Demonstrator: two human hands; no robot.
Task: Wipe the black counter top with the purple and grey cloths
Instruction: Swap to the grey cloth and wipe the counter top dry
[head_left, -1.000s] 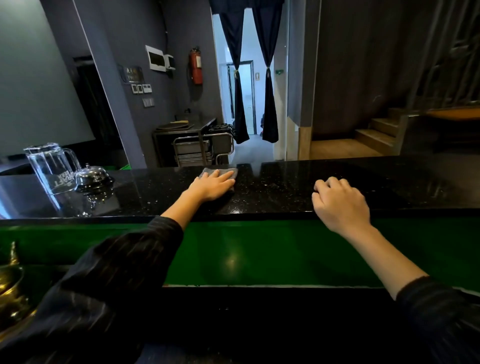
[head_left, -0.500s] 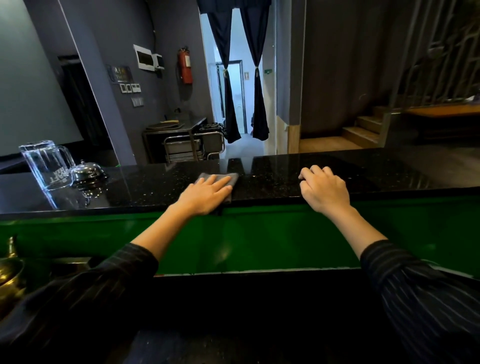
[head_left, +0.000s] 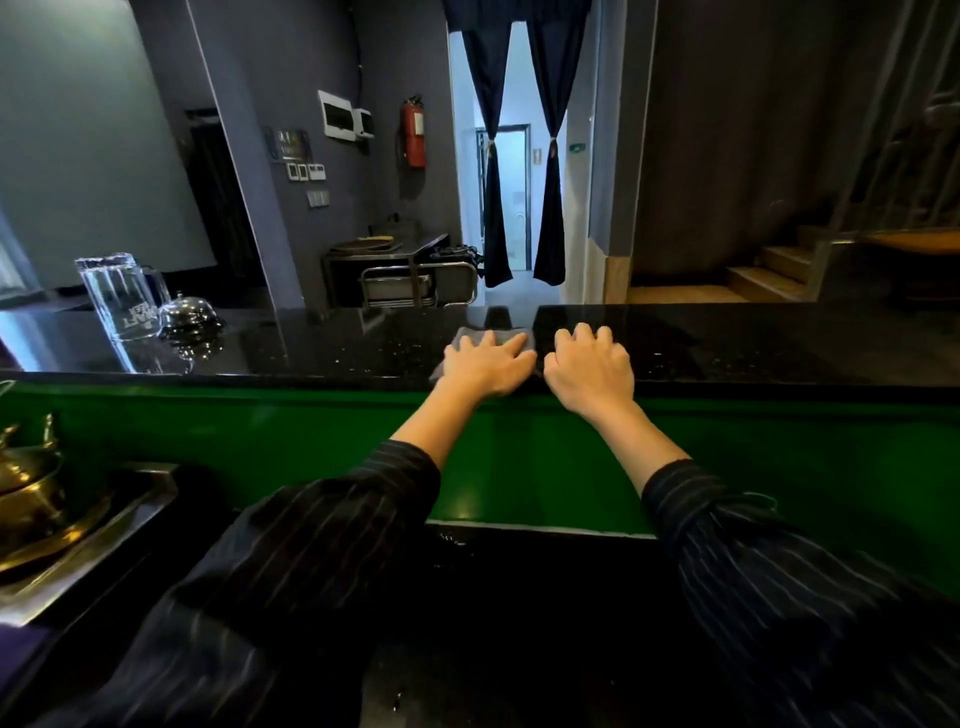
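black counter (head_left: 727, 343): glass jug (head_left: 122, 299) far left, left hand (head_left: 485, 366) pressing grey cloth (head_left: 496, 335)

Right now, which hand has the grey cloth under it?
The left hand: its flat fingers press the grey cloth. The right hand has curled fingers, no cloth visible beneath.

One left hand (head_left: 485, 366), one right hand (head_left: 589, 366), one grey cloth (head_left: 496, 335), one glass jug (head_left: 124, 296), one bell (head_left: 188, 312) and two curtains (head_left: 491, 208).

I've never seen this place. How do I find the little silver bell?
Look along the long black counter top to its left end. A tall clear jug stands there; the bell sits just right of it: low, round, shiny metal.
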